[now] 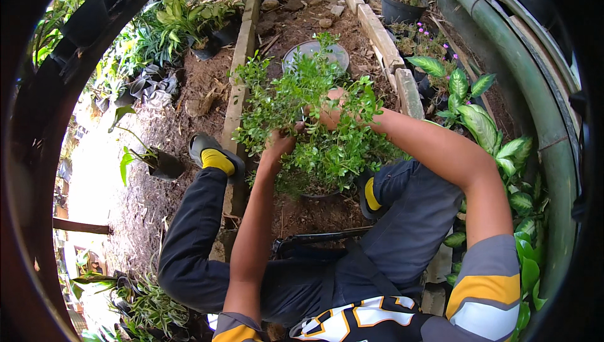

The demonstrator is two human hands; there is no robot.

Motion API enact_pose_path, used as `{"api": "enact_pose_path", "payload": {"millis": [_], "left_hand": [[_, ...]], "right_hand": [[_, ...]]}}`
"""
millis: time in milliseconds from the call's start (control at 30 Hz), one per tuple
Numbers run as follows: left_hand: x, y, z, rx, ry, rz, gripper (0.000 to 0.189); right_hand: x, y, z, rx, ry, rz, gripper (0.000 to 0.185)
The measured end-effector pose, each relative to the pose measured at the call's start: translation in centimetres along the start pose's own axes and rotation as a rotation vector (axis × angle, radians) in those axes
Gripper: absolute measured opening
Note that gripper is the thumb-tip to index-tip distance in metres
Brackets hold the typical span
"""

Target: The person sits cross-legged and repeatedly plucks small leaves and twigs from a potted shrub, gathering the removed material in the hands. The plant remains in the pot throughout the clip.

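A bushy small-leaved green shrub (325,153) stands between my legs, and the dark rim of a pot (323,196) shows under its foliage. My left hand (283,141) is at the shrub's near left side, its fingers bent among the stems. Deeper in the foliage is my right hand (328,108), partly covered by leaves. A thin, shiny metallic piece shows between the two hands; what it is cannot be told. Leaves hide what the fingers of each hand hold. Behind the shrub a round, greyish lid or basin (316,54) rests on the soil.
Rows of concrete blocks (377,28) edge the soil bed on both sides. A small potted plant (165,165) lies tipped at the left. Variegated leafy plants (476,120) and a thick green bamboo pole (533,82) are at the right. A black pot (401,9) stands behind.
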State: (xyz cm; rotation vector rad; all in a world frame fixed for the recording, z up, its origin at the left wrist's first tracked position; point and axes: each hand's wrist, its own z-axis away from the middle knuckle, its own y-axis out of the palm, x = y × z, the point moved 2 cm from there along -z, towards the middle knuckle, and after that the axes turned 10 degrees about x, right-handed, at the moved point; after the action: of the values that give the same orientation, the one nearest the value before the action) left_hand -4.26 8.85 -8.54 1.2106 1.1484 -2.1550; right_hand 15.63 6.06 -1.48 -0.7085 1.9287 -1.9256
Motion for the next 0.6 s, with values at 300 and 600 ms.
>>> {"api": "enact_pose_path", "payload": {"millis": [300,600], "left_hand": [[-0.3,0.2,0.8,0.048,0.305,0.172,0.020],[-2.8,0.6,2.6,-0.064,0.307,0.436,0.027]], "right_hand": [[-0.3,-3.2,1.6,-0.122,-0.140,0.121,0.014],[-1.5,-1.7,-0.2,0.120,0.032,0.029,0.031]]}}
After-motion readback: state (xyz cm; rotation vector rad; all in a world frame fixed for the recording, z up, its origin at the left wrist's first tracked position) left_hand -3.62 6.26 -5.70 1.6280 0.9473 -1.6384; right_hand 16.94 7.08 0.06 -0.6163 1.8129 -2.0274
